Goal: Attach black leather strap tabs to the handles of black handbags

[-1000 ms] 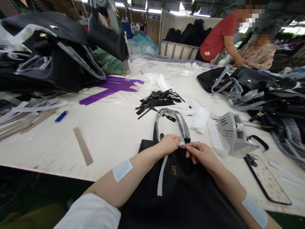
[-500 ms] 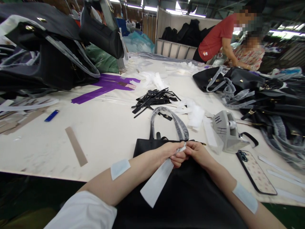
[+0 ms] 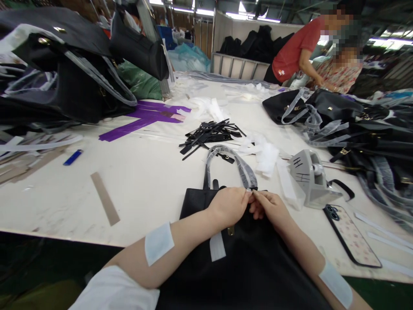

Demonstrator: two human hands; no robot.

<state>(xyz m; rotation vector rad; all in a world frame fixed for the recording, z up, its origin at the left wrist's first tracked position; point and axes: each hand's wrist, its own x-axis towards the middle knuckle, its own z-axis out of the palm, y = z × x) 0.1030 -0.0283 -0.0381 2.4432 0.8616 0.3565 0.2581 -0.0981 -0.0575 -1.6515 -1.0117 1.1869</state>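
A black handbag (image 3: 258, 267) stands before me, its looped handles (image 3: 237, 159) wrapped in clear plastic. My left hand (image 3: 229, 204) is closed at the foot of the right side of the handle, pinching a white strip (image 3: 217, 249) whose loose end shows below my wrist. Beside it, touching fingertip to fingertip, my right hand (image 3: 267, 204) is closed on the handle's foot. The exact grip is partly hidden by the fingers. Under my left hand a small gold-coloured clasp (image 3: 231, 231) shows on the bag's front.
Black straps (image 3: 209, 135) lie heaped behind the bag. To the right are a tape dispenser (image 3: 308, 178) and a phone (image 3: 353, 234). Black bags pile up at left (image 3: 74, 82) and right (image 3: 377, 146). A brown strip (image 3: 105, 199) and blue lighter (image 3: 72, 157) lie left. Two people work across the table.
My left hand has turned over, back of the hand upward, and less of the white strip hangs out. The right hand stays by the handle's foot, fingers shifted slightly.
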